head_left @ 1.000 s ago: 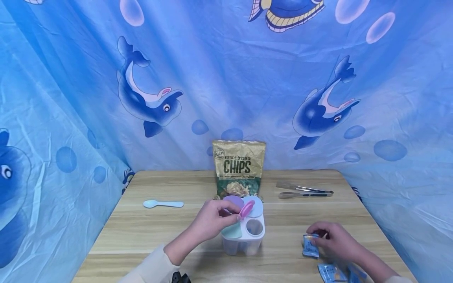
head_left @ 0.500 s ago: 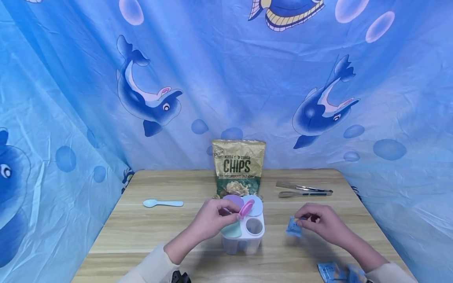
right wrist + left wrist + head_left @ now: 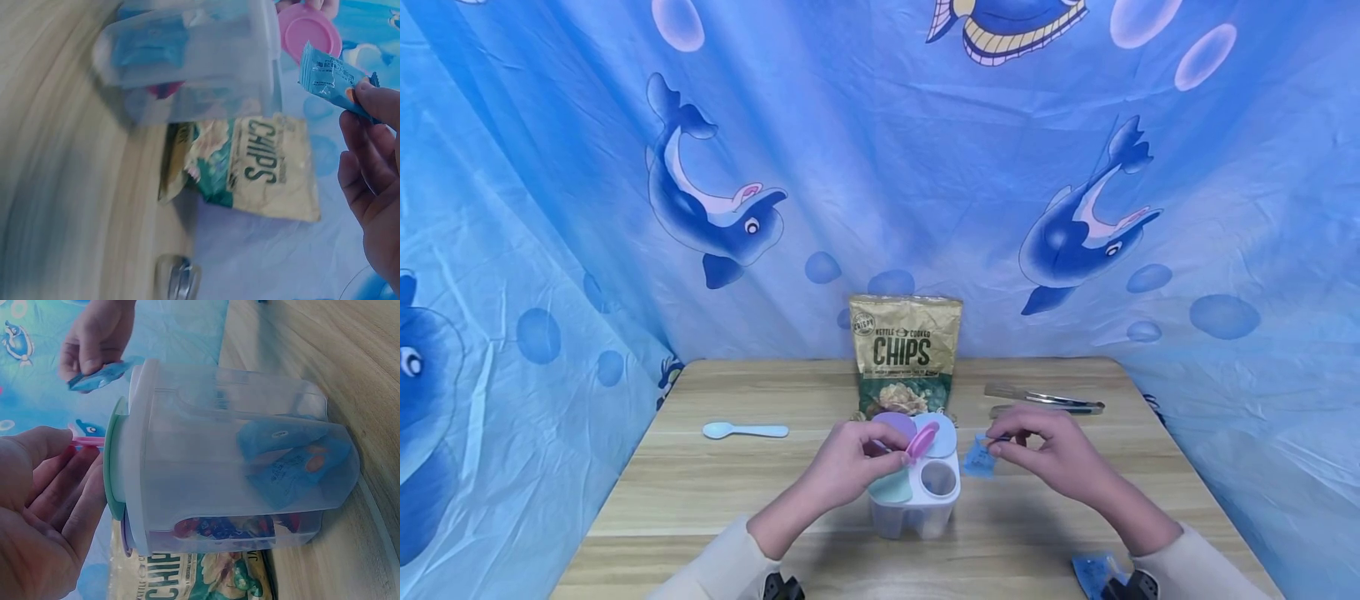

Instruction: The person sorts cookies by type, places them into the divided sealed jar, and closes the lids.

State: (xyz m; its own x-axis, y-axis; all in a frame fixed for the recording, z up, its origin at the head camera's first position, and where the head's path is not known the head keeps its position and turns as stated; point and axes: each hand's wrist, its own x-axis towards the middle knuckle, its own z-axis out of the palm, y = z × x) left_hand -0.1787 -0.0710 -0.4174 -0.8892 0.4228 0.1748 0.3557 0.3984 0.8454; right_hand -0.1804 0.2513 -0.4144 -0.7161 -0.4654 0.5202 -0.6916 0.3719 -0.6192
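Note:
My left hand (image 3: 853, 462) pinches a round pink lid (image 3: 922, 443), tilted up over a clear-walled, white-topped container (image 3: 917, 518). Its front-right round opening (image 3: 938, 480) is uncovered. Purple (image 3: 893, 424), pale blue (image 3: 943, 437) and mint (image 3: 891, 490) lids cover the other openings. Just right of the container, my right hand (image 3: 1051, 450) pinches a small blue snack packet (image 3: 331, 76) by one end, above the table. Through the wall in the left wrist view, blue packets (image 3: 294, 465) lie in one compartment and red and dark blue items (image 3: 228, 527) in another.
A bag of chips (image 3: 906, 354) stands behind the container. Metal tongs (image 3: 1047, 402) lie at the back right, and a light blue spoon (image 3: 745, 431) on the left. Another blue packet (image 3: 1092, 573) is at the front right, partly behind my right wrist.
My right hand has lifted the blue snack packet off the table and carried it left and away from me, close to the container. The left hand and the pink lid have stayed in place.

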